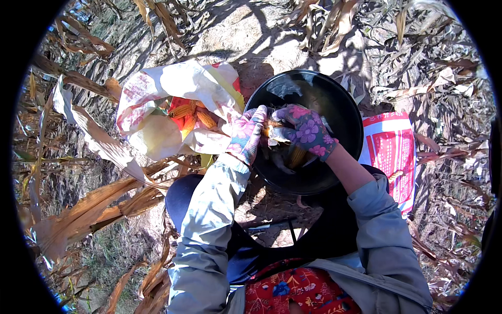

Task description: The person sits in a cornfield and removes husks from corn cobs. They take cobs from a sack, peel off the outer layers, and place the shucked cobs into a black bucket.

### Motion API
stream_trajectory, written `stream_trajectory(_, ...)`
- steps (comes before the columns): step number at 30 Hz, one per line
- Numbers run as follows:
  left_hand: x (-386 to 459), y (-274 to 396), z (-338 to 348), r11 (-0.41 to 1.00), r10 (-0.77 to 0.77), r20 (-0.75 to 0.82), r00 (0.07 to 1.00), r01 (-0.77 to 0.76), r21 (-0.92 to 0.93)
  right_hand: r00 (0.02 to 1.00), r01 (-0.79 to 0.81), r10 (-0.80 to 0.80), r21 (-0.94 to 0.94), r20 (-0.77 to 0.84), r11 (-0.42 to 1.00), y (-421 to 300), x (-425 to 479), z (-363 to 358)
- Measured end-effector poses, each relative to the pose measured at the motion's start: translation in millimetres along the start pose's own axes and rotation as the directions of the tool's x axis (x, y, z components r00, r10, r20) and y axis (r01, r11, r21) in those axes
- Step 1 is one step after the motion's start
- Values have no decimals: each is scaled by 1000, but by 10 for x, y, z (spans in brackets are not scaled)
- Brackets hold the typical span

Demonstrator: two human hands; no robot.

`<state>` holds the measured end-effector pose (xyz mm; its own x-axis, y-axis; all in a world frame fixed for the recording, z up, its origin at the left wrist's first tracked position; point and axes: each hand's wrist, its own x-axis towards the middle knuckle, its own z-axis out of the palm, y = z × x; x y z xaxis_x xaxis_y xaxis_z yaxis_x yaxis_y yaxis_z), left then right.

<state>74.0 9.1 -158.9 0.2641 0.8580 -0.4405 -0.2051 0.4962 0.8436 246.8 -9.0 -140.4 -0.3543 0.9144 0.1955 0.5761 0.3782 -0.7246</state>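
Observation:
Both my hands, in flowered work gloves, meet over the left half of a black basin (347, 157). Between them is an ear of corn (267, 129) with pale husk and silk on it, mostly covered by the fingers. My left hand (248, 131) grips its left side, thumb up. My right hand (306, 129) has its fingers closed around the husk on the right. Below the hands, inside the basin, lies another yellow ear of corn (297, 157) beside some loose pale husk.
Left of the basin, an open woven sack (157, 84) holds several husked ears of corn (189, 117). A flattened red and white printed sack (392, 153) lies on the right. Dry corn stalks and leaves (106, 196) cover the ground around, with bare soil (235, 31) beyond the basin.

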Motion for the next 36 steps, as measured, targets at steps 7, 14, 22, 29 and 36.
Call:
stream_trajectory(7,-37,40,21,980,66,34,997,-71,187,999,-36,36,-49,-9,998,-24,1,-33)
stream_trajectory(14,-208,442,-395,876,462,-228,857,-481,-32,886,-310,153,-314,-438,897,317,-7,-687)
stream_trajectory(22,-166,511,-1121,465,727,-216,651,-236,854,930,-229,82,-391,-358,891,475,-69,-642)
stream_trajectory(29,-251,360,-702,-7,241,108,964,-109,994,710,-80,305,-358,635,930,794,18,491)
stream_trajectory(36,-444,397,-576,-144,77,26,997,-15,989,798,-348,404,-205,447,915,1436,-280,1868)
